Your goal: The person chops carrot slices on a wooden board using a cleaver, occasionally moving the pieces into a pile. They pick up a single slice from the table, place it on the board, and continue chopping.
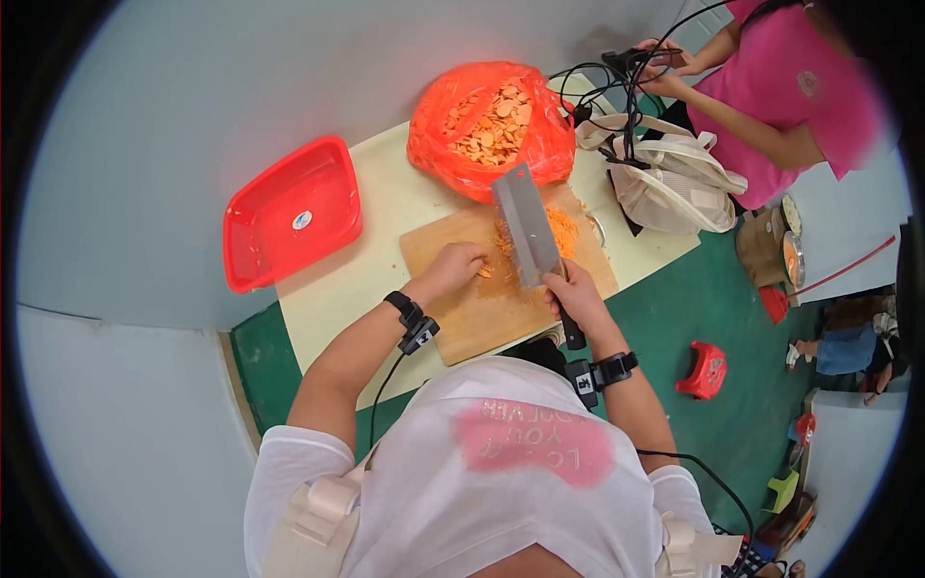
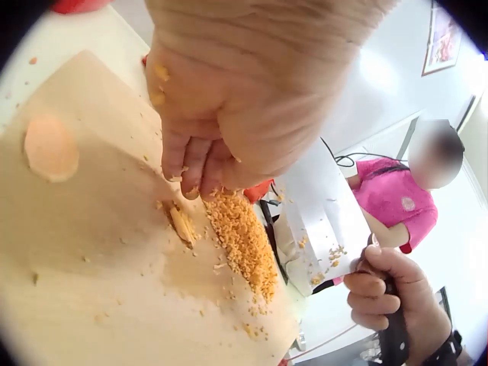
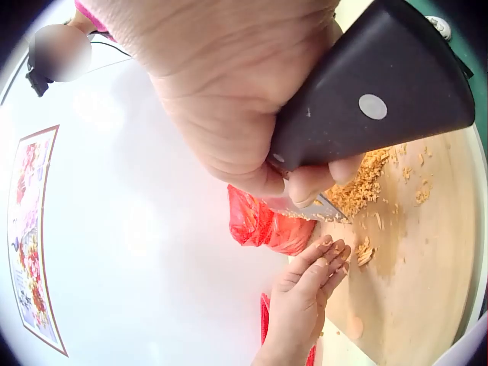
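My right hand [image 1: 578,297] grips the black handle of a cleaver [image 1: 525,226], its broad blade raised on edge over the cutting board [image 1: 467,332]. Orange shreds cling to the blade in the left wrist view. My left hand [image 1: 458,267] hovers low at the board's left part, fingers bent loosely together with carrot bits stuck to the tips [image 2: 191,191]. Just beneath those fingertips lies a small clump of carrot strips [image 2: 181,225]. Finely chopped carrot [image 2: 242,244] forms a heap beside it. A single carrot slice [image 2: 51,149] sits apart on the wood.
Behind the board stands a red plastic bag [image 1: 424,144] full of carrot slices. A red basin [image 1: 299,207] is at the left. Beige bags [image 1: 674,183] and black cables lie near a person in pink [image 1: 771,106]. A red stool [image 1: 703,371] stands on the green floor.
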`<action>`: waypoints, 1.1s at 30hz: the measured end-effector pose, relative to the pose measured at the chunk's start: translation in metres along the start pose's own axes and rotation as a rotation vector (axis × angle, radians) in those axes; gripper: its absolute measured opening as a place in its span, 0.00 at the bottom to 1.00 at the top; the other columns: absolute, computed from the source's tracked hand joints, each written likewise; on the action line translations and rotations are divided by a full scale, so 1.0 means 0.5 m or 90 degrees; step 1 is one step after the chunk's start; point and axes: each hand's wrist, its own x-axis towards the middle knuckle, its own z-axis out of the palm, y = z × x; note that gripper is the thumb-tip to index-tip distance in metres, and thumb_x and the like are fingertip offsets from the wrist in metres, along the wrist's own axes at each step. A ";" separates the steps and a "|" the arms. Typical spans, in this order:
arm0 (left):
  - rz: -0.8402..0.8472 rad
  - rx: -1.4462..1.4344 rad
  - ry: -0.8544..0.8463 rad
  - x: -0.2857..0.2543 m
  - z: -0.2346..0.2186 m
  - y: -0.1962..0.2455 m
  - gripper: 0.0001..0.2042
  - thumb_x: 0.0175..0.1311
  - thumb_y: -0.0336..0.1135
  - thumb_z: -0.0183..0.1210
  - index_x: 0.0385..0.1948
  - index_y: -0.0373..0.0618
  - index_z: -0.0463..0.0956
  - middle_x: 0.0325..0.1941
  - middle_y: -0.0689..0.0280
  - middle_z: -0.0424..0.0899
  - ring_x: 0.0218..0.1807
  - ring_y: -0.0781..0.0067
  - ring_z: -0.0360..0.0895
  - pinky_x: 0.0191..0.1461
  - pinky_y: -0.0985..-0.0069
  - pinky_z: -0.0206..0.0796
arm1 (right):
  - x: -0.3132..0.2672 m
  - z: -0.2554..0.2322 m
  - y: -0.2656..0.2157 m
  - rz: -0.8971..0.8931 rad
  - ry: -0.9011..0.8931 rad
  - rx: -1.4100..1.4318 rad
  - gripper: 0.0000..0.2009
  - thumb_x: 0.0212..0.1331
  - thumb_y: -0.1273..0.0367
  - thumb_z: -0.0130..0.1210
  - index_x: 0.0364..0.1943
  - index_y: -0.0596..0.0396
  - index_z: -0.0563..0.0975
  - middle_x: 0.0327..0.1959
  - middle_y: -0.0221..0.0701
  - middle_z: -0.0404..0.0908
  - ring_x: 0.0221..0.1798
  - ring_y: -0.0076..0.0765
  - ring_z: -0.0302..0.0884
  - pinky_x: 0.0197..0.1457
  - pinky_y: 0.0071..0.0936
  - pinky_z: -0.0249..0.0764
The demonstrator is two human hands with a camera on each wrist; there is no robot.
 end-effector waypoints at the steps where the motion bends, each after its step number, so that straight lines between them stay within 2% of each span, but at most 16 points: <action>1: 0.110 0.146 -0.036 0.003 -0.004 -0.002 0.10 0.56 0.28 0.54 0.39 0.37 0.79 0.37 0.57 0.82 0.41 0.61 0.78 0.49 0.69 0.70 | 0.000 -0.001 0.000 0.000 0.005 0.000 0.09 0.59 0.66 0.51 0.38 0.55 0.71 0.19 0.27 0.73 0.15 0.19 0.67 0.16 0.20 0.66; 2: 0.222 0.292 -0.073 0.005 -0.007 -0.003 0.10 0.53 0.28 0.56 0.37 0.38 0.79 0.36 0.57 0.81 0.42 0.57 0.77 0.51 0.67 0.68 | 0.001 -0.002 0.001 0.000 0.005 0.001 0.09 0.59 0.66 0.51 0.38 0.55 0.71 0.19 0.27 0.73 0.15 0.19 0.67 0.16 0.20 0.66; 6: 0.238 0.333 -0.068 -0.003 0.007 0.014 0.10 0.50 0.30 0.57 0.34 0.40 0.78 0.35 0.57 0.78 0.44 0.53 0.73 0.53 0.63 0.66 | -0.005 -0.005 0.004 -0.003 0.014 -0.014 0.10 0.60 0.66 0.51 0.41 0.56 0.72 0.18 0.26 0.72 0.15 0.19 0.67 0.16 0.19 0.65; 11: 0.204 0.452 -0.065 -0.002 0.041 0.080 0.09 0.50 0.37 0.59 0.29 0.42 0.77 0.35 0.57 0.76 0.43 0.56 0.73 0.45 0.62 0.65 | -0.015 -0.007 0.001 -0.005 0.033 -0.028 0.11 0.60 0.67 0.50 0.43 0.57 0.72 0.18 0.25 0.71 0.14 0.18 0.66 0.16 0.19 0.65; 12: 0.205 0.452 -0.066 -0.004 0.056 0.079 0.09 0.50 0.37 0.59 0.29 0.42 0.77 0.35 0.57 0.76 0.43 0.56 0.73 0.45 0.62 0.65 | -0.017 -0.006 -0.003 -0.010 0.033 -0.017 0.09 0.60 0.67 0.51 0.41 0.57 0.72 0.18 0.25 0.72 0.14 0.18 0.66 0.16 0.18 0.65; 14: 0.234 0.495 0.053 0.003 0.092 0.063 0.07 0.50 0.36 0.58 0.25 0.44 0.77 0.33 0.59 0.77 0.41 0.60 0.74 0.42 0.62 0.63 | -0.019 -0.010 -0.006 -0.019 0.040 -0.007 0.08 0.61 0.67 0.51 0.39 0.57 0.71 0.18 0.25 0.72 0.14 0.17 0.67 0.16 0.17 0.64; 17: 0.203 0.564 0.045 0.030 0.125 0.035 0.04 0.49 0.34 0.56 0.23 0.46 0.76 0.29 0.62 0.78 0.39 0.62 0.76 0.41 0.62 0.63 | -0.023 -0.012 -0.009 -0.021 0.040 -0.029 0.10 0.60 0.67 0.50 0.42 0.57 0.73 0.18 0.26 0.72 0.14 0.18 0.66 0.16 0.18 0.65; 18: 0.205 0.563 0.046 0.035 0.122 0.040 0.04 0.49 0.34 0.56 0.23 0.46 0.76 0.29 0.62 0.78 0.39 0.62 0.76 0.41 0.62 0.63 | -0.027 -0.011 -0.010 -0.021 0.040 -0.032 0.10 0.60 0.68 0.51 0.42 0.57 0.73 0.18 0.26 0.72 0.14 0.18 0.66 0.16 0.18 0.65; 20: 0.187 0.578 -0.031 0.046 0.114 0.051 0.03 0.48 0.33 0.56 0.22 0.48 0.77 0.28 0.62 0.78 0.37 0.63 0.76 0.40 0.62 0.62 | -0.032 -0.008 -0.016 -0.024 0.039 -0.038 0.10 0.60 0.68 0.51 0.42 0.58 0.73 0.18 0.26 0.72 0.14 0.18 0.67 0.16 0.18 0.65; 21: 0.188 0.579 -0.026 0.051 0.109 0.050 0.03 0.48 0.33 0.56 0.22 0.48 0.77 0.28 0.62 0.78 0.37 0.63 0.76 0.40 0.62 0.62 | -0.034 -0.007 -0.019 -0.023 0.041 -0.041 0.09 0.61 0.68 0.50 0.41 0.57 0.72 0.18 0.25 0.72 0.14 0.17 0.66 0.16 0.17 0.65; 24: 0.239 0.570 -0.070 0.064 0.079 0.043 0.03 0.48 0.32 0.55 0.22 0.47 0.77 0.27 0.61 0.78 0.36 0.61 0.77 0.39 0.62 0.63 | -0.039 -0.005 -0.018 -0.022 0.039 -0.041 0.08 0.62 0.68 0.50 0.41 0.57 0.72 0.18 0.25 0.72 0.14 0.17 0.66 0.16 0.17 0.65; 29: 0.300 0.426 -0.123 0.070 0.001 -0.002 0.06 0.49 0.32 0.55 0.24 0.40 0.75 0.31 0.58 0.77 0.41 0.55 0.74 0.47 0.61 0.66 | -0.035 -0.003 -0.017 -0.021 0.029 -0.035 0.09 0.61 0.68 0.51 0.42 0.57 0.72 0.18 0.25 0.72 0.14 0.17 0.66 0.16 0.17 0.65; 33: 0.209 0.365 -0.178 0.041 -0.015 -0.019 0.08 0.49 0.33 0.58 0.28 0.39 0.76 0.35 0.56 0.76 0.44 0.55 0.73 0.51 0.64 0.66 | -0.026 0.000 -0.010 -0.030 0.037 -0.054 0.09 0.59 0.68 0.50 0.39 0.58 0.73 0.18 0.26 0.72 0.14 0.19 0.67 0.16 0.18 0.65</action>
